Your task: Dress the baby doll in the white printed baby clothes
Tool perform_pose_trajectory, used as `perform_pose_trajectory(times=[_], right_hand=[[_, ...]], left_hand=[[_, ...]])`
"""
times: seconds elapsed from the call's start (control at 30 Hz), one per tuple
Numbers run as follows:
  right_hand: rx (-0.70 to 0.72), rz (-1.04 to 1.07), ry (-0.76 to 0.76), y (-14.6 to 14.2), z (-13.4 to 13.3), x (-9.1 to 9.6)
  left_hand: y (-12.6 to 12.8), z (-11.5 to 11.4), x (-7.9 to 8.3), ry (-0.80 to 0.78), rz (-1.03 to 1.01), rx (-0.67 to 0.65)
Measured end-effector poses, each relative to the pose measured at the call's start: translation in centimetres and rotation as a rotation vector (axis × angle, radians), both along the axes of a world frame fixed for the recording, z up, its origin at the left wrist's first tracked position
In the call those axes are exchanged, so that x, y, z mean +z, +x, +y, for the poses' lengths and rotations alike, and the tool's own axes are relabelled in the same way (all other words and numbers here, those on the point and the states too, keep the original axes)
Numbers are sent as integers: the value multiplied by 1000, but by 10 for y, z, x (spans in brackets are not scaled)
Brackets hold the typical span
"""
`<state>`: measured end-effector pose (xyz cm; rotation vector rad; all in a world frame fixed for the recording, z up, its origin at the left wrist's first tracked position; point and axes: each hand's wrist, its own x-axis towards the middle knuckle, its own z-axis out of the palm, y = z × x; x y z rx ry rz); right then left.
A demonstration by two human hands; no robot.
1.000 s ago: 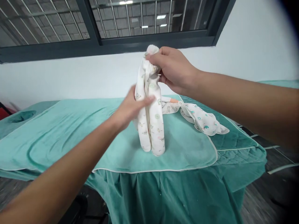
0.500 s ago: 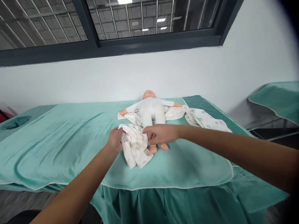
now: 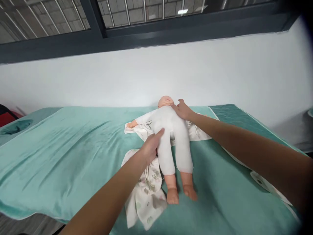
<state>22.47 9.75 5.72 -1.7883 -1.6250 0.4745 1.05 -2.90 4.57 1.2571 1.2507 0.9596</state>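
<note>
A baby doll (image 3: 171,137) in a white bodysuit lies on its back on the teal towel (image 3: 61,153), head toward the wall, bare feet toward me. My left hand (image 3: 152,147) rests flat on the doll's hip and left thigh, fingers stretched out. My right hand (image 3: 182,109) sits on the doll's shoulder just below its head, fingers curled and touching the fabric. A white printed baby garment (image 3: 144,192) lies crumpled beside the doll's legs, under my left forearm. Another printed cloth (image 3: 144,129) is spread beneath the doll's torso.
The towel covers a padded teal table (image 3: 227,112) against a white wall, with a dark-framed window above. Something red and black (image 3: 7,114) shows at the far left. More printed cloth (image 3: 266,184) lies at the right under my forearm.
The printed garment was held upright, then put down beside the doll's legs and let go. Both hands moved onto the doll, and I have come closer to it.
</note>
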Motion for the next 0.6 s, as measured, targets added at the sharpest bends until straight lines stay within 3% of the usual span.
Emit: perform_pose_trajectory(times=[0.1, 0.3, 0.43, 0.6], right_hand=[[4, 2, -139, 5, 28, 0], [33, -22, -303, -10, 50, 15], [56, 2, -289, -59, 58, 35], [247, 51, -169, -155, 85, 41]], left_hand=[[3, 9, -5, -236, -260, -186], [-22, 28, 5, -300, -336, -161], [-73, 49, 20, -347, -379, -115], [-166, 72, 30, -350, -336, -28]])
